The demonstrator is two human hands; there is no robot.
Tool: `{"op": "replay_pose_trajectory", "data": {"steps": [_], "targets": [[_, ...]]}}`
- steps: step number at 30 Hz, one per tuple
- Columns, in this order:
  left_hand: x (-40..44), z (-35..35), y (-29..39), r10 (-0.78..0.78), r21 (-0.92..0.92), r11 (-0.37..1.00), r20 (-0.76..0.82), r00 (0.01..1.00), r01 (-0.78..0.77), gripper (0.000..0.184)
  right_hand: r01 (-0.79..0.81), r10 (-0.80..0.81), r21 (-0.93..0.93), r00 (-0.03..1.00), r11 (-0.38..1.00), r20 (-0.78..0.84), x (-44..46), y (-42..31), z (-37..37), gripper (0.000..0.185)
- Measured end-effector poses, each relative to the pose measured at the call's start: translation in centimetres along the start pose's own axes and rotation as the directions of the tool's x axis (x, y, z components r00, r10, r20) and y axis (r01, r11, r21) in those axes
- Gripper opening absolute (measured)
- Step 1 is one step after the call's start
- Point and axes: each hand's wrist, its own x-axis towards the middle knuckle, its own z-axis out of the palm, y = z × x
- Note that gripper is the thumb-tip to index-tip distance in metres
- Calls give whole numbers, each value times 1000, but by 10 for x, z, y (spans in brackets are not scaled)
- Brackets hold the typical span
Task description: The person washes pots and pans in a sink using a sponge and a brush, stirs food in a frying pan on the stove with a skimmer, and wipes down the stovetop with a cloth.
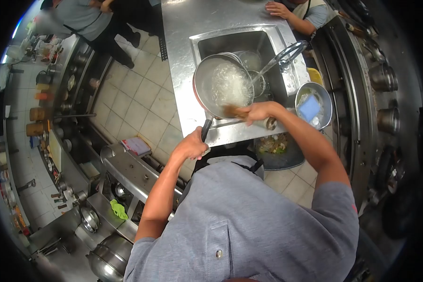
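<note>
Left hand [190,144]: fingers curled shut around black handle [206,129] of pan, palm side hidden. Right hand [261,113]: fingers bent and close together on brown scrubber [232,111], its head motion-blurred inside the pan near the rim; probably a brush, hard to tell. Exact thumb contact unclear.

Pan [200,75]: grey inside, reddish outside, over near-left part of steel sink [211,46], hiding that corner. Cloudy, bubbly water inside. Curved faucet [291,50] reaches in from the right, its tip partly lost in glare and splash. Behind the pan, round containers in the basin, partly covered, contents unclear.

Right of the sink: metal pot [327,105] with blue sponge [309,108] and some liquid; yellow item [314,75] just behind, mostly covered. Below the counter edge, dark bin [282,162] holds mixed food scraps, partly cut off by counter and shirt.

Left, low down: flat white-and-pink item [135,145], any print too small to read. Green cloth [119,209] by the stove. Another person's hand [278,9] rests on the far counter; two people top left, cropped by the frame.
</note>
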Motion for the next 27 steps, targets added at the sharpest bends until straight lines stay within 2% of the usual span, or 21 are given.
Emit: {"op": "replay_pose_trajectory", "data": {"steps": [1,2,3,4,6,7,8,10,11,13,15,16,18,20,21,23,24,25,27], "targets": [[0,-2,2,20,-18,1000,2,1000,-20,38,-12,9,-151,1000,988,-24,8,16,-4,84],[-1,-4,4,17,-30,999,10,1000,-16,39,-15,11,-153,1000,988,-28,17,18,-7,84],[-1,-5,6,23,-32,999,4,1000,-23,39,-165,134,-140,968,976,-210,30,17,-13,85],[-2,-6,6,25,-47,999,0,1000,-25,39,-304,246,-99,891,948,-381,41,11,-16,87],[0,-5,2,43,-52,998,7,999,-43,40,-263,195,-65,840,963,-507,55,-14,-15,83],[7,-2,-5,7,3,1000,4,1000,-7,39,-243,198,-32,855,970,-479,56,-32,-17,79],[15,-1,-4,-12,63,998,0,1000,12,38,-136,103,-27,851,990,-515,61,-37,-9,84],[15,1,1,21,53,998,-15,1000,-20,36,135,-65,88,834,987,-548,76,-40,0,93],[8,1,8,5,35,999,-18,1000,-5,37,192,-79,181,865,964,-496,65,-52,0,95],[5,2,13,3,72,997,-2,1000,-3,37,372,-254,259,883,892,-394,53,-52,5,99],[4,1,10,0,51,999,-33,999,2,37,228,-204,223,971,948,-125,4,-62,-5,100],[3,0,11,2,64,998,-19,1000,0,37,192,-196,123,980,974,18,7,-45,-5,100],[1,-4,14,6,51,999,-13,1000,-5,36,74,-58,-107,987,991,147,6,-21,-10,99],[1,-9,11,26,36,999,12,1000,-26,37,-76,102,-307,993,949,67,22,1,-14,98],[0,-10,11,22,29,999,-8,1000,-22,37,-62,88,-322,994,945,67,27,1,-17,98],[-2,-11,14,20,36,999,8,1000,-20,40,-320,276,-163,929,933,-246,35,-4,-23,97],[-3,-12,16,23,29,999,8,1000,-23,44,-291,240,-105,907,951,-346,44,-6,-23,96],[-2,-12,15,21,24,1000,1,1000,-21,44,-286,233,-113,909,951,-344,47,-13,-23,96],[1,-11,11,1,61,998,-3,1000,-1,46,-71,77,30,895,997,-439,55,-29,-21,97]]}}
